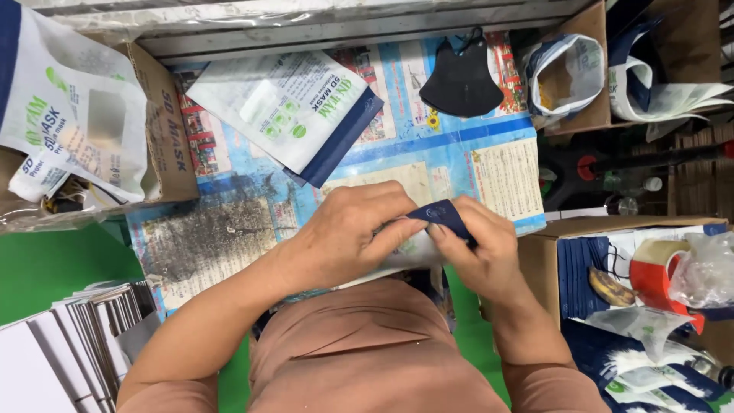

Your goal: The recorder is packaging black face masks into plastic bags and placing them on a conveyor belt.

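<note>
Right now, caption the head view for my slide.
Both hands, left hand and right hand, pinch a dark blue mask over a printed sheet.

Tabletop (pixel 61 264): a green surface is seen, largely covered by a blue printed sheet (pixel 428 145).
Back edge: a grey metal rail (pixel 344 30) is laid under clear plastic film.
Sides: 3 brown cardboard boxes (pixel 164 130) are set around the work area.
Light: even, bright illumination is cast; shadows are soft.
</note>
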